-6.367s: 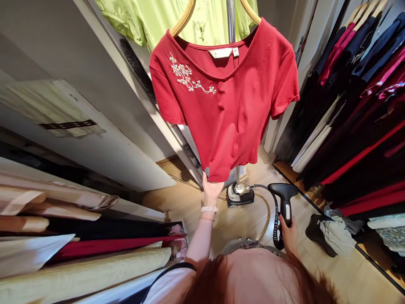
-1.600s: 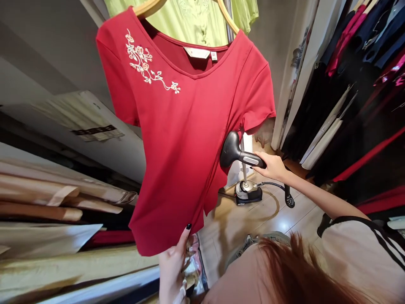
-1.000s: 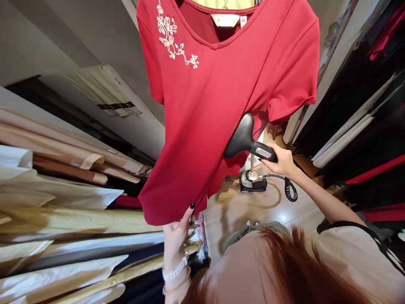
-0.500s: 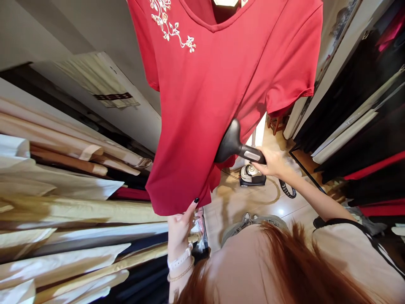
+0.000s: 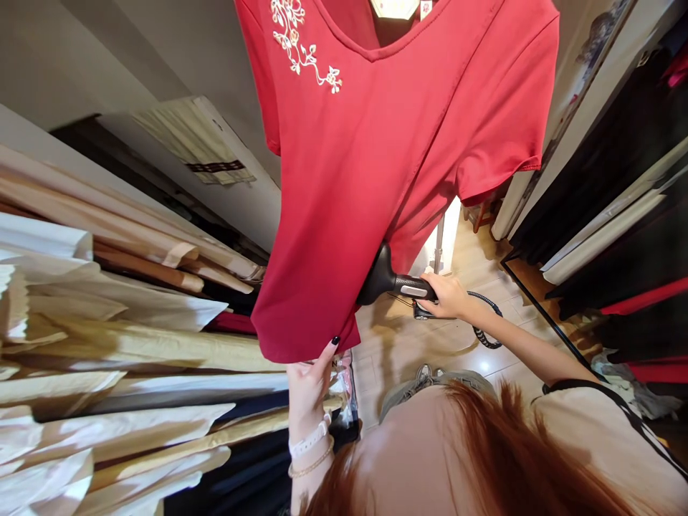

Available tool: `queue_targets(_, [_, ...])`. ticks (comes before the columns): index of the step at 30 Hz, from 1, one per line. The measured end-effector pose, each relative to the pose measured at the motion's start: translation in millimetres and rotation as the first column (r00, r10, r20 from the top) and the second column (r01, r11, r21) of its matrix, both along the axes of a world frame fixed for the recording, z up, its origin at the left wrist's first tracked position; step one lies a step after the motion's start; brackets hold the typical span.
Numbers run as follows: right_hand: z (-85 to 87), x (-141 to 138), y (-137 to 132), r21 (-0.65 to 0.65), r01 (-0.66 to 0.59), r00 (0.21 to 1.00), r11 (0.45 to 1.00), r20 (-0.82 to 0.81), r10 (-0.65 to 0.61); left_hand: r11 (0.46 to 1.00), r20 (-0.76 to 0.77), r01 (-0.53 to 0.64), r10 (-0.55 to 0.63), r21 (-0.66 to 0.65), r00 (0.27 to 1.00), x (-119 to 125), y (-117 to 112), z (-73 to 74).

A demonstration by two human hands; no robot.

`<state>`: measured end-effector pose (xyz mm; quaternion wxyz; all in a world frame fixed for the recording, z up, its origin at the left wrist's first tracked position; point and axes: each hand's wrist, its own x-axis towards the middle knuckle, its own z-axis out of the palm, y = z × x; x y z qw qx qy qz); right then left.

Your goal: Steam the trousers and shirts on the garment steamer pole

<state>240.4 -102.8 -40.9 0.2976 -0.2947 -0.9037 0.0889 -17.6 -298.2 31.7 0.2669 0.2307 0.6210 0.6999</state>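
Steamer [image 5: 379, 278] in right hand [image 5: 446, 296], T-shirt [image 5: 344, 193] in left [image 5: 307, 390]

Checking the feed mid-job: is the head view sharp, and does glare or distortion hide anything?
Head view: red T-shirt sharp, embroidery crisp; wide-angle distortion bends the hanging garments at the edges; small glare spot on the floor; the person's own hair blocks the bottom edge.

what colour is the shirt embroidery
The embroidery is cream and gold, best in the head view.

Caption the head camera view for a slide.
Left hand grips a red T-shirt; right hand holds a garment steamer behind it.
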Motion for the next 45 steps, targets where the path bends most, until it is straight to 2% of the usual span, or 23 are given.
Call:
queue_targets(5, [-10.6,-8,-3,0.040,-0.033,0.999,0.999,0.003,0.033,0.988,0.056,0.041,-0.050,0.147,0.997,1,2,2.7])
queue_targets(9, [-19.9,-14,-8,0.098,-0.044,0.999,0.994,0.012,0.043,0.981,0.038,0.064,-0.072,0.183,0.997,1,5,2.7])
queue_targets(15, [-29.1,-16,-11,0.125,0.039,0.999,0.991,-0.031,-0.035,0.979,0.033,0.104,-0.111,0.176,0.993,-5,3,0.2])
queue_targets(26, [-35.5,4,1,-0.006,0.250,0.968,0.968,0.036,-0.250,0.980,0.078,0.123,-0.137,0.154,0.988,-9,3,4.1])
queue_targets(35, [-42.2,18,10,-0.050,0.277,0.960,0.959,0.044,-0.275,0.974,0.103,0.171,-0.187,0.150,0.977,-20,-1,5.5])
queue_targets(38, [-41.5,14,7,-0.079,0.247,0.968,0.966,0.055,-0.243,0.971,0.093,0.198,-0.212,0.136,0.973,-25,-1,2.0])
queue_targets(40, [-42.6,11,5,-0.108,0.270,0.963,0.957,0.051,-0.266,0.971,0.092,0.186,-0.202,0.152,0.975,-30,3,-2.3])
queue_targets(43, [-50.0,15,-1,-0.148,0.363,0.932,0.920,0.030,-0.362,0.968,0.104,0.161,-0.184,0.194,0.977,-36,19,-12.7])
queue_targets(45, [-60.0,27,-9,-0.170,0.448,0.892,0.878,0.018,-0.451,0.964,0.143,0.175,-0.206,0.200,0.968,-39,34,-23.3])
